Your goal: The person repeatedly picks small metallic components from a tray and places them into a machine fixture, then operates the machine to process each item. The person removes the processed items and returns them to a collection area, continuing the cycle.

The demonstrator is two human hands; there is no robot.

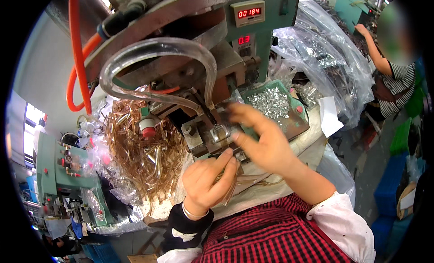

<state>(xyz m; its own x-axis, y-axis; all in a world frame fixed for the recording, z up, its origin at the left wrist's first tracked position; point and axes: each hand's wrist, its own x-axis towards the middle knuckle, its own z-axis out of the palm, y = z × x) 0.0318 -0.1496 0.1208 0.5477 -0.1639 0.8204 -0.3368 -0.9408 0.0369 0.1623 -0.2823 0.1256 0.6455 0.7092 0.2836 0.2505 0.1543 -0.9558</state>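
My left hand [208,184] is closed just in front of the press's metal fixture [220,133], its fingers curled round clear amber plastic strips [231,190] that trail below the palm. Over the fixture's right side hovers my right hand [266,141], smeared by motion. Its thumb and fingers are apart, and nothing shows between them. A small shiny metal piece [219,133] sits in the fixture, close to both hands. Above it, a clear bent hose [158,44] loops down from the press [217,68].
Left of the fixture lies a big tangle of amber strips [144,159], near a red push button [148,132]. At the right, a green tray [296,127] holds many small silvery pieces [270,103]. Plastic sheeting [321,55] stands behind it. Another person [389,77] works at far right.
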